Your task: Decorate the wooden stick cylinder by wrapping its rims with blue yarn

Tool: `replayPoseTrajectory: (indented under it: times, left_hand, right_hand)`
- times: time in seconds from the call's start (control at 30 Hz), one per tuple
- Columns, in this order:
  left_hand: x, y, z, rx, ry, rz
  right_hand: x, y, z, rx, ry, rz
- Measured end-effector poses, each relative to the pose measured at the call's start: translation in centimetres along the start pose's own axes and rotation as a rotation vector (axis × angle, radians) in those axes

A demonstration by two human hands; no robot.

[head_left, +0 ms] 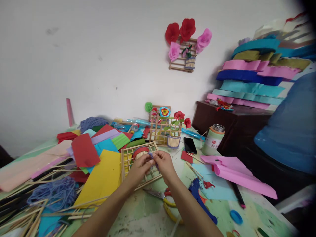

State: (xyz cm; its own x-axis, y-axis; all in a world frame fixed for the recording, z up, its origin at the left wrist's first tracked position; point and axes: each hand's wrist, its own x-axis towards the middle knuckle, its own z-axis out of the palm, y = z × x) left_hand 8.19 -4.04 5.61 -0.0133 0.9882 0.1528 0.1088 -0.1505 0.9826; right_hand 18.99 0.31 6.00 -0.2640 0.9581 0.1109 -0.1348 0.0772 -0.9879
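Note:
Over a wooden stick lattice (125, 161) on the table, my two hands meet at the fingertips. My left hand (139, 169) pinches a small purple strip (150, 154), too small to tell whether paper or yarn. Its other side is pinched by my right hand (164, 164), thumb against forefinger. Just behind my left fingers, a little basket of short sticks with a red rim (140, 152) rests on the lattice, partly covered by the hand. Scissors with yellow and red handles (163, 197) lie below my wrists, partly behind my right forearm.
Left are coloured paper sheets (98, 174), purple-blue yarn (54, 194) and loose sticks (32, 220). A finished lattice with paper flowers (163, 128) stands behind. To the right are a phone (190, 145), a jar (214, 140), a blue glue gun (201, 200) and pink paper (239, 174).

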Motion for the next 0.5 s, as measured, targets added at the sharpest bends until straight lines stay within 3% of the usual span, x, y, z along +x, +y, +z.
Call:
replayPoseTrajectory:
  times: [0.23, 0.4, 0.5]
  left_hand:
    - [0.2, 1.4, -2.5, 0.406, -0.124, 0.088]
    - [-0.1, 1.4, -3.9, 0.413, -0.179, -0.052]
    - [0.1, 1.0, -4.0, 0.426, -0.231, 0.001]
  right_hand:
    - [0.4, 0.4, -0.3, -0.082, -0.064, -0.017]
    - [0.6, 0.9, -0.4, -0.141, -0.091, -0.023]
    - [0.6, 1.1, -0.2, -0.159, -0.091, -0.034]
